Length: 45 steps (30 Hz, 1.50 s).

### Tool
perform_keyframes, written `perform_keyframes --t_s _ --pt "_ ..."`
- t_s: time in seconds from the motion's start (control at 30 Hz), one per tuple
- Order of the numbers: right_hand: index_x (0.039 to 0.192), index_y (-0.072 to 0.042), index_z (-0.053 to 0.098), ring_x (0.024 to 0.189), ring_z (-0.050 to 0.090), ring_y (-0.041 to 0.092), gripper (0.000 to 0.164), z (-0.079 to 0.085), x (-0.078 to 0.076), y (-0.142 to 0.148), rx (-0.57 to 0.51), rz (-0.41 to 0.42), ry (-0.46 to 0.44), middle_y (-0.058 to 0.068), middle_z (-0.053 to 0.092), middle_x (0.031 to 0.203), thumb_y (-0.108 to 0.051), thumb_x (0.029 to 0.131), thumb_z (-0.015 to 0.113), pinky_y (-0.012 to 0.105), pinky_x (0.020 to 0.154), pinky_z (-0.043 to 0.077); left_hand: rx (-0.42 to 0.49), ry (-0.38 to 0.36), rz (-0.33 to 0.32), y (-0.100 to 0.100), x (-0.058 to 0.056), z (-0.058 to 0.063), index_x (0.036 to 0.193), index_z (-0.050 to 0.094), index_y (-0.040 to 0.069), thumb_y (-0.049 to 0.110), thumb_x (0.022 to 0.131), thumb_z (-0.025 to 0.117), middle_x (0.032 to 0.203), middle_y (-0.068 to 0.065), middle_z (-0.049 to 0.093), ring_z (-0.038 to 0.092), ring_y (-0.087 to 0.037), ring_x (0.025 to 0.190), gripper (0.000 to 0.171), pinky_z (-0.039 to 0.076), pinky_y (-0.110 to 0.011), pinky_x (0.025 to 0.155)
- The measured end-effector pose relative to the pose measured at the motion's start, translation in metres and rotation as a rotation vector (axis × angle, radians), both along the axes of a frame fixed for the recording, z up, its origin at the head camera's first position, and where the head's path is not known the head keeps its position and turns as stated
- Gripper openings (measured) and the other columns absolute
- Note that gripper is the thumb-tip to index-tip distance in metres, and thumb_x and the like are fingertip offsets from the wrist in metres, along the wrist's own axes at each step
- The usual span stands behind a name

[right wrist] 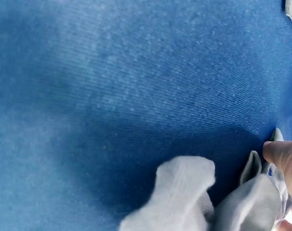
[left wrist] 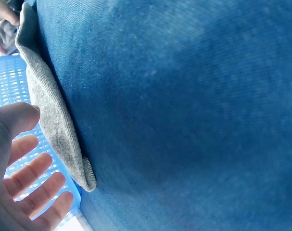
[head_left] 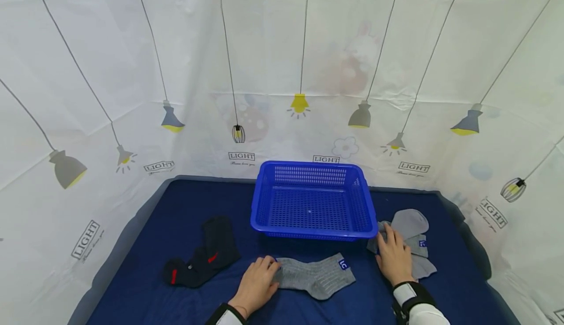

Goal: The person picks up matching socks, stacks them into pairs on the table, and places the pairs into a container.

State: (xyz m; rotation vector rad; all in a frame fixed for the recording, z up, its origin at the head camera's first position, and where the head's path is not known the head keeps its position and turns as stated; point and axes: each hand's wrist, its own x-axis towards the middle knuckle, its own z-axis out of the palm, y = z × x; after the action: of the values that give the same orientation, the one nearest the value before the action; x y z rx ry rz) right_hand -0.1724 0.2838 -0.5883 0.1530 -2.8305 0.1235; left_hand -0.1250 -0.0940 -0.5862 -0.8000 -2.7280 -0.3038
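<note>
A grey ribbed sock (head_left: 315, 276) with a blue LG-like tag lies flat in front of the basket. My left hand (head_left: 257, 284) is at its left end; in the left wrist view its fingers (left wrist: 36, 171) are spread and relaxed beside the sock (left wrist: 52, 108). At the right, my right hand (head_left: 394, 257) is over a small pile of grey socks (head_left: 410, 220), one with a blue tag. The right wrist view shows the thumb (right wrist: 280, 153) against a grey sock, pinching it with fingers mostly hidden behind the cloth.
A blue plastic basket (head_left: 313, 210) stands at the back middle of the dark blue cloth (head_left: 141, 276). Black socks (head_left: 204, 254) with red marks lie at the left. White sheeting (head_left: 282, 60) printed with lamps encloses the back and sides.
</note>
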Motion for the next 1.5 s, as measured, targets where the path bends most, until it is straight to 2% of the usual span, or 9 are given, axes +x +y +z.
perform_keyframes --t_s 0.23,0.43,0.57,0.73,0.9,1.03,1.23,1.5 --pt "0.116 -0.005 0.055 0.115 0.038 0.042 0.058 -0.007 -0.004 -0.002 0.015 0.011 -0.01 0.021 0.039 0.13 -0.01 0.063 0.078 0.06 0.074 0.039 0.006 0.025 0.0 0.001 0.001 0.001 0.103 0.063 0.015 0.025 0.065 0.079 0.094 0.001 0.055 0.053 -0.016 0.083 0.042 0.046 -0.033 0.071" --pt "0.1 -0.004 0.057 0.097 0.047 0.04 0.038 -0.011 -0.004 -0.005 0.003 0.042 0.109 0.02 0.048 0.108 -0.002 0.065 0.071 0.054 0.062 0.04 0.002 -0.032 0.005 0.001 0.001 0.003 0.103 0.063 0.015 0.025 0.068 0.077 0.095 0.0 0.055 0.053 -0.017 0.084 0.04 0.046 -0.033 0.072" --pt "0.091 0.0 0.058 0.082 0.049 0.039 0.025 -0.008 -0.003 -0.008 -0.018 0.06 0.17 0.019 0.048 0.093 0.004 0.067 0.065 0.051 0.055 0.04 0.004 -0.031 0.004 0.001 0.0 0.002 0.102 0.063 0.015 0.025 0.068 0.078 0.095 0.0 0.055 0.053 -0.017 0.084 0.038 0.046 -0.033 0.072" --pt "0.085 0.003 0.058 0.071 0.049 0.039 0.021 -0.006 0.0 -0.009 -0.044 0.074 0.208 0.02 0.046 0.082 0.007 0.065 0.062 0.05 0.05 0.041 0.001 -0.043 0.006 0.001 0.0 0.001 0.102 0.063 0.015 0.026 0.069 0.077 0.097 0.001 0.055 0.053 -0.017 0.085 0.037 0.046 -0.033 0.072" --pt "0.084 0.005 0.056 0.066 0.048 0.039 0.021 -0.008 -0.001 -0.008 -0.074 0.103 0.269 0.02 0.045 0.078 0.007 0.064 0.062 0.05 0.047 0.04 0.0 -0.045 0.002 0.001 0.0 0.001 0.1 0.063 0.016 0.027 0.07 0.076 0.096 0.001 0.054 0.053 -0.017 0.084 0.035 0.045 -0.033 0.072" --pt "0.085 0.006 0.054 0.066 0.047 0.039 0.02 -0.005 0.001 -0.008 -0.121 0.124 0.299 0.02 0.044 0.078 0.007 0.066 0.061 0.05 0.051 0.041 -0.003 -0.045 0.005 0.001 0.0 0.001 0.099 0.063 0.015 0.026 0.07 0.076 0.096 0.001 0.054 0.053 -0.017 0.084 0.034 0.045 -0.033 0.072" --pt "0.083 0.002 0.05 0.069 0.046 0.037 0.019 0.003 0.007 -0.005 -0.183 0.12 0.301 0.017 0.043 0.08 0.006 0.069 0.062 0.049 0.056 0.04 -0.001 -0.047 0.002 0.002 0.0 0.002 0.098 0.063 0.015 0.027 0.07 0.076 0.096 0.001 0.054 0.053 -0.017 0.084 0.033 0.046 -0.033 0.072" --pt "0.081 -0.002 0.049 0.067 0.045 0.035 0.018 0.012 0.017 -0.002 -0.189 0.105 0.326 0.016 0.045 0.082 0.003 0.069 0.062 0.046 0.053 0.04 0.012 -0.036 -0.015 0.001 -0.001 0.0 0.096 0.063 0.014 0.027 0.07 0.076 0.095 0.0 0.054 0.052 -0.017 0.082 0.031 0.045 -0.033 0.07"
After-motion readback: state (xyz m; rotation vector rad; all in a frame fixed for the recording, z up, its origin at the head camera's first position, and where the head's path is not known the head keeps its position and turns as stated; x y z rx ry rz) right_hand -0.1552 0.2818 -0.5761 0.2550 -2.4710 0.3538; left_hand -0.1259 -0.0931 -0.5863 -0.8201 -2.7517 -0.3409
